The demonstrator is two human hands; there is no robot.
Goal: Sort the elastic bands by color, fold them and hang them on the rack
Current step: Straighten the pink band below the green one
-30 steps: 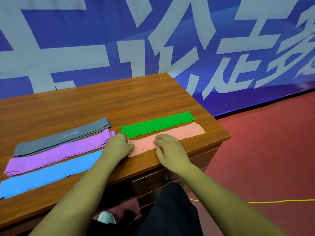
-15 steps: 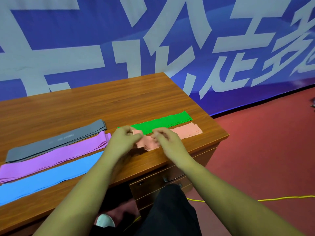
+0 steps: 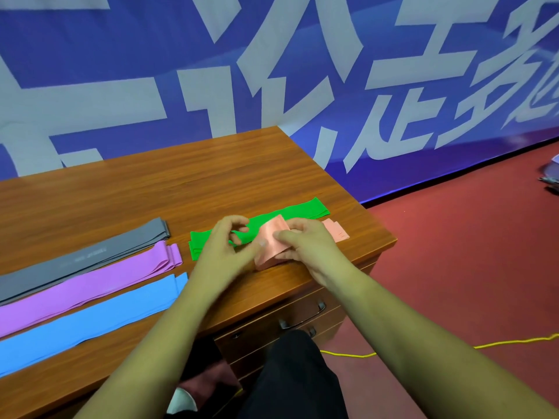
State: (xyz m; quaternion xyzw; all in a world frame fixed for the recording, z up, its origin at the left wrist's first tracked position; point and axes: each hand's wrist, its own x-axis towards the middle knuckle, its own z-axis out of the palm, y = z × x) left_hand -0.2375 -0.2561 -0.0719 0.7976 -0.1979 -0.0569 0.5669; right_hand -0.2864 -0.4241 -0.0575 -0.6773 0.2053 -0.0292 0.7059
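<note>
Pink band [image 3: 270, 241] now raised and folded, left hand [image 3: 222, 252], right hand [image 3: 308, 246] pinching

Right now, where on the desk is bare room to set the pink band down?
Free: far half of the desk, bordered by banner, gray band and green band. Crowded: near edge, with purple band, blue band, left hand and right hand on the pink band.

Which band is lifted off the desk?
The pink band, held up folded by the right hand; grey, purple, blue and green bands lie flat.
</note>
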